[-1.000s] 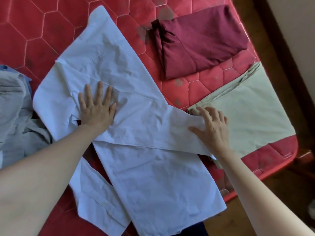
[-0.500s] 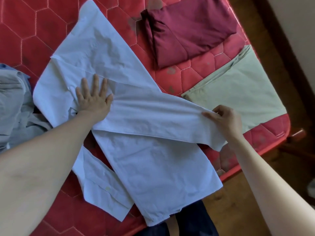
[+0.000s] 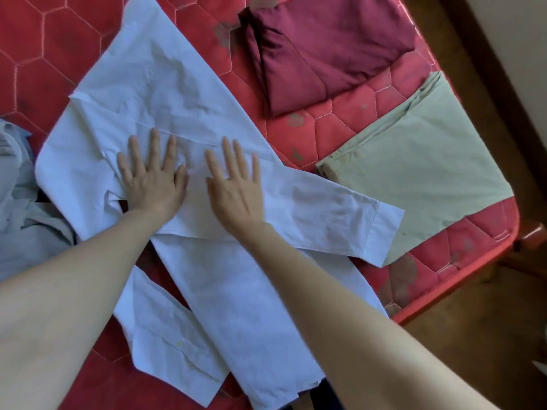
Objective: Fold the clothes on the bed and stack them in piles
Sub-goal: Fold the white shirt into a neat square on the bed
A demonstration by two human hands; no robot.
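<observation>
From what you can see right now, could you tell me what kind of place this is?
Most likely a bedroom at home: a red quilted mattress serves as the work surface, folded clothes lie on it, and a wooden floor runs beside the bed.

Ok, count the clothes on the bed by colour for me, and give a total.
White long-sleeved cotton shirt, pressed flat under both hands: 1
Maroon folded garment: 1
Pale green folded cloth: 1
Grey-blue crumpled shirt at the left edge: 1
Total: 4

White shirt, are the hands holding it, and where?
Nothing is held. The left hand and right hand lie flat with straight fingers, pressing on the white shirt near its middle.
</observation>
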